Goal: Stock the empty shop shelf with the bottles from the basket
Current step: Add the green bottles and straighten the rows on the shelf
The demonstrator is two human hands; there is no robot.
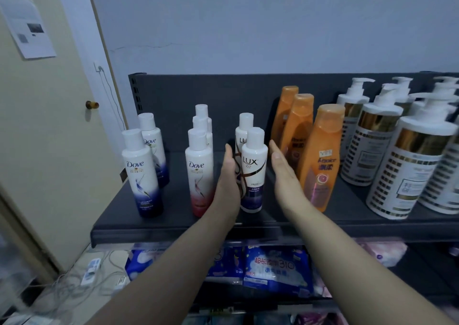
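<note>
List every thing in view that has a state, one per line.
Front white plastic Lux bottle, upright, capped, between the hands.
Left hand, open, at its left side.
Right hand, open, apart from it.
Front orange plastic bottle, upright, capped.
Dark metal shelf, stocked.

Dark shelf (173,228) with upright Dove bottles (142,173), 2 Lux bottles (253,170), 3 orange bottles (323,155), white pump bottles (412,165).
</note>
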